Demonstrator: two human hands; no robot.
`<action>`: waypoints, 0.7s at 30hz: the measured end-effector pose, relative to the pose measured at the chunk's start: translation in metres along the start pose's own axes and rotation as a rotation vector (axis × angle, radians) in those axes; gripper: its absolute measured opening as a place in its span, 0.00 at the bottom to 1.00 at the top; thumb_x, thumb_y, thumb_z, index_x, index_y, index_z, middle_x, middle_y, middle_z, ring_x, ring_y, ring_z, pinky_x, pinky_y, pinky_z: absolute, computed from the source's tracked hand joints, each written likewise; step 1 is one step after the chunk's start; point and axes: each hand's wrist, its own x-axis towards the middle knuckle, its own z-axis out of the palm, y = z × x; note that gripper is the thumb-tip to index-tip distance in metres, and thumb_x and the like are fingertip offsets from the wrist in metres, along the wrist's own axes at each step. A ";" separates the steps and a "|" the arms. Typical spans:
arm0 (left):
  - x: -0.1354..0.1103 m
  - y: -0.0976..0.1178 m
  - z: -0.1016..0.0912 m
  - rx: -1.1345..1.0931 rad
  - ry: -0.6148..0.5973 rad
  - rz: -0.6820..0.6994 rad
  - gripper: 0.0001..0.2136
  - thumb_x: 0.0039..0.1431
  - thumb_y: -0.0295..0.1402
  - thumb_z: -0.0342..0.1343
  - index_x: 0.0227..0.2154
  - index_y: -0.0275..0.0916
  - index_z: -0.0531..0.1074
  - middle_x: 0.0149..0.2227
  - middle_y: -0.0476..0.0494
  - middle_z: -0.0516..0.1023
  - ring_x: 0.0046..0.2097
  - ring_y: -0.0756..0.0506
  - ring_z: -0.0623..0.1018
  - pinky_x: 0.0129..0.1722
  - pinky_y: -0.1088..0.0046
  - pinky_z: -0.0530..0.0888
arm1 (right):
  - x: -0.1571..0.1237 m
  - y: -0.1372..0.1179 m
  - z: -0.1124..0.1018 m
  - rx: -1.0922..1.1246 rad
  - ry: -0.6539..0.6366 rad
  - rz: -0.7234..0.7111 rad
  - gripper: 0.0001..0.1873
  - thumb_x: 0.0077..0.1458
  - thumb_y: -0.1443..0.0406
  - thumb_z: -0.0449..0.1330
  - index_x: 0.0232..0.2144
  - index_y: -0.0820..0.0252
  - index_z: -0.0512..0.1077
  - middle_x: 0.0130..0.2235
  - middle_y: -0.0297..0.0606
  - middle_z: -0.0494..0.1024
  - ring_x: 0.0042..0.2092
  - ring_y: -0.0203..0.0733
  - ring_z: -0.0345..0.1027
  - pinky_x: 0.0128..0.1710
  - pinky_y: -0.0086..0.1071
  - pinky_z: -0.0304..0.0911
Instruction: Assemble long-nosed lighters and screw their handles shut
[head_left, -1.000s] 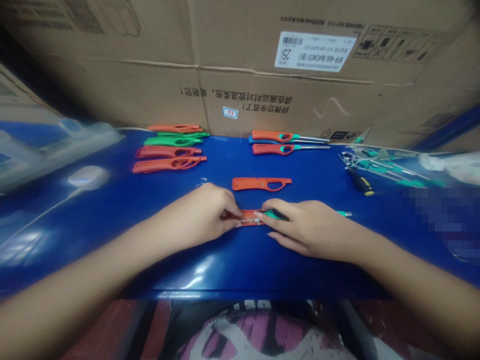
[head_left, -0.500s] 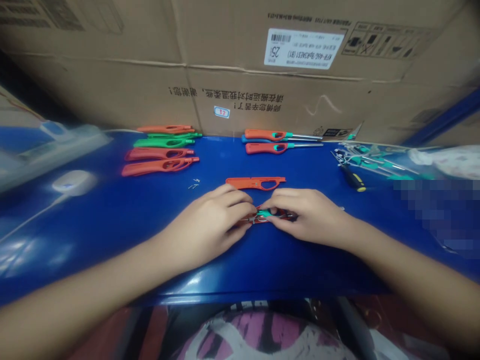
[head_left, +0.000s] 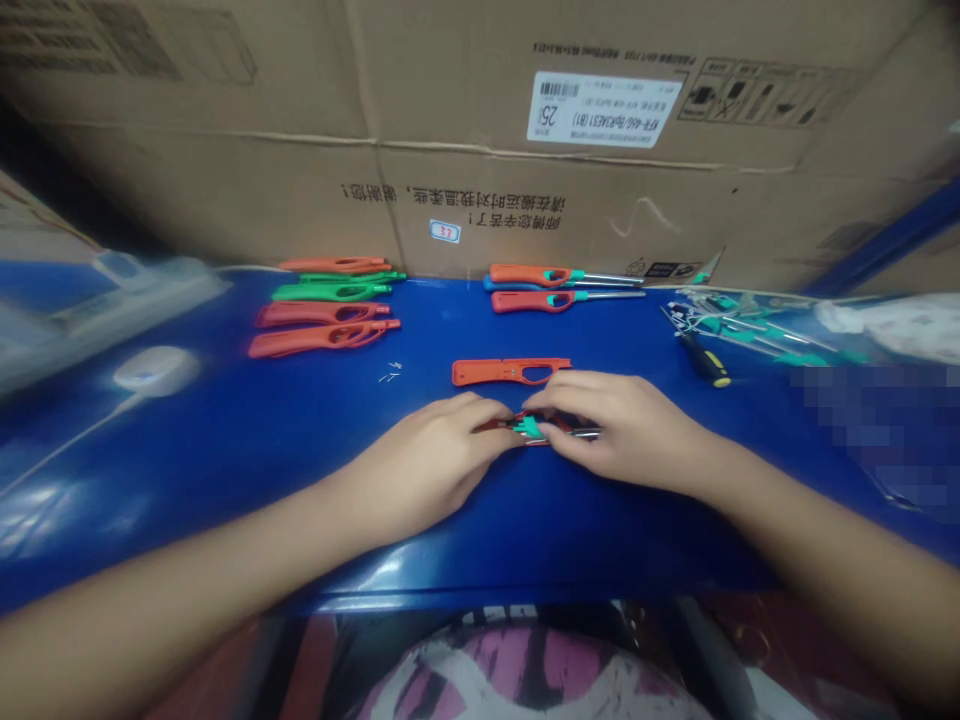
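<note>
My left hand (head_left: 439,455) and my right hand (head_left: 619,425) meet at the middle of the blue table (head_left: 300,430). Both pinch a small orange lighter shell with a teal part and metal rod (head_left: 536,428) that lies on the table; the fingers hide most of it. Just behind the hands lies a separate orange half shell (head_left: 510,372). A few tiny screws (head_left: 390,375) lie to its left.
Orange and green half shells (head_left: 326,310) lie in a row at the back left. Assembled lighters (head_left: 555,285) lie at the back centre. A yellow-handled screwdriver (head_left: 705,362) and teal rod parts (head_left: 757,335) lie on the right. Cardboard boxes (head_left: 480,130) wall the back. A white device (head_left: 154,368) sits left.
My right hand has slid left along the piece, covering the teal part and the rod. Both hands have drawn closer together over it.
</note>
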 end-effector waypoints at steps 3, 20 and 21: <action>0.000 -0.001 0.000 -0.029 0.013 -0.017 0.16 0.69 0.27 0.47 0.54 0.43 0.74 0.53 0.41 0.76 0.51 0.42 0.77 0.50 0.61 0.77 | 0.000 0.004 -0.005 -0.080 0.118 0.059 0.13 0.61 0.68 0.55 0.44 0.57 0.77 0.42 0.38 0.82 0.42 0.44 0.76 0.39 0.34 0.67; 0.002 -0.010 -0.011 -0.061 -0.016 -0.167 0.13 0.64 0.32 0.55 0.51 0.42 0.72 0.48 0.44 0.78 0.50 0.40 0.77 0.48 0.61 0.75 | 0.009 0.045 -0.001 -0.237 0.019 -0.010 0.09 0.62 0.69 0.56 0.41 0.58 0.76 0.52 0.48 0.71 0.50 0.52 0.65 0.48 0.47 0.64; 0.002 -0.010 -0.010 -0.076 -0.010 -0.168 0.13 0.64 0.32 0.55 0.50 0.42 0.72 0.48 0.44 0.78 0.50 0.41 0.77 0.49 0.61 0.75 | 0.008 0.045 -0.001 -0.195 0.017 0.001 0.06 0.62 0.67 0.57 0.39 0.59 0.75 0.51 0.47 0.71 0.49 0.50 0.66 0.48 0.45 0.64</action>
